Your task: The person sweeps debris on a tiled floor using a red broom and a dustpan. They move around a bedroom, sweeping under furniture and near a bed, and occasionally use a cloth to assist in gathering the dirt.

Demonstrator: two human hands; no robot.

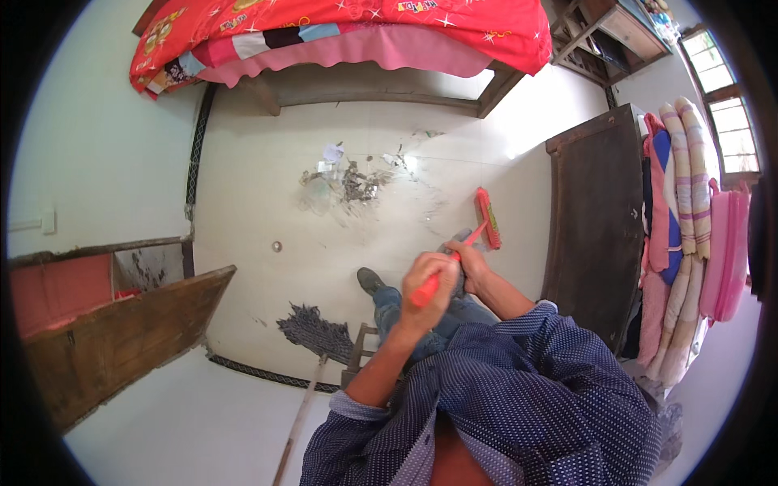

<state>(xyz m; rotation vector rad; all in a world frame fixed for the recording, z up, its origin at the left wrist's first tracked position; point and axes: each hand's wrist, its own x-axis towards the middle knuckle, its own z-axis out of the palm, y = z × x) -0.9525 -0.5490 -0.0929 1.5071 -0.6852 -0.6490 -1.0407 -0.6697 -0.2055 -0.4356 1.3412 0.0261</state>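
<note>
Both my hands grip the red handle of a push broom, whose red head with bristles rests on the pale tiled floor at the right of centre. My left hand is closed around the handle's upper end. Lower on the handle, towards the head, my right hand holds it. A heap of dark debris, with scraps of paper and clear plastic, lies on the floor ahead, left of the broom head. Smears and small bits trail from the heap towards the broom.
A wooden bed frame with red bedding stands ahead. On the right is a dark wooden cabinet beside folded quilts. A grey mop lies near my feet, and a wooden door stands ajar at the left.
</note>
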